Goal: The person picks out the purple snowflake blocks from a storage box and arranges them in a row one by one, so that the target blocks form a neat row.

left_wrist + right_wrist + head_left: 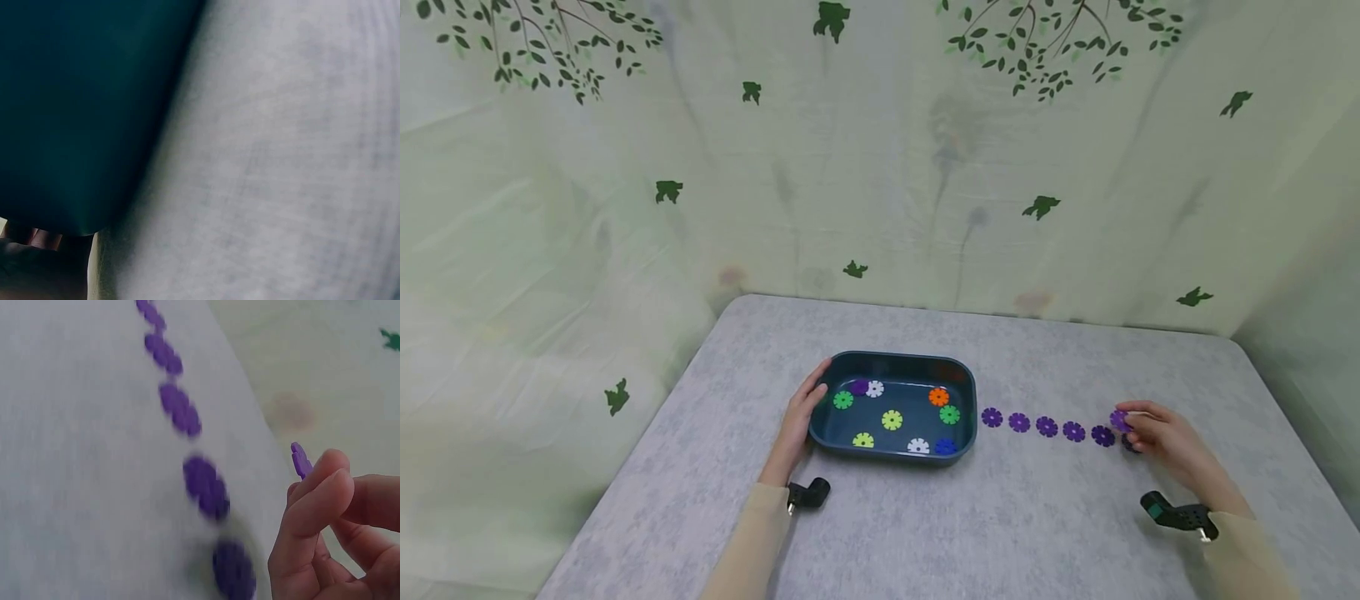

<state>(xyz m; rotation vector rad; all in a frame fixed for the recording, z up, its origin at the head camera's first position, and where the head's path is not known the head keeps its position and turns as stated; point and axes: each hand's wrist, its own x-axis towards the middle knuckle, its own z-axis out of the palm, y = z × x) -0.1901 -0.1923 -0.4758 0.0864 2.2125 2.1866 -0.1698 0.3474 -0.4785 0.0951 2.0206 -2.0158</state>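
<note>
A dark teal tray [891,457] sits on the table, and my left hand [793,429] holds it by its left end, thumb at the rim. In the left wrist view the wall of the tray [81,112] hides most of that hand. My right hand [1168,446] pinches a purple notched disc [1119,420] between thumb and fingers, raised off the table at the right. Beneath it runs a row of purple discs [1047,427], stretching from the tray to the hand. The last disc [1129,445] is partly covered by the fingers.
Inside the tray lie several loose discs: a yellow disc [892,419], an orange disc [938,397], plus green, white, blue and purple ones. A pale grey cloth covers the table [1000,533]. Behind it hangs a light curtain [887,167] with leaf shapes.
</note>
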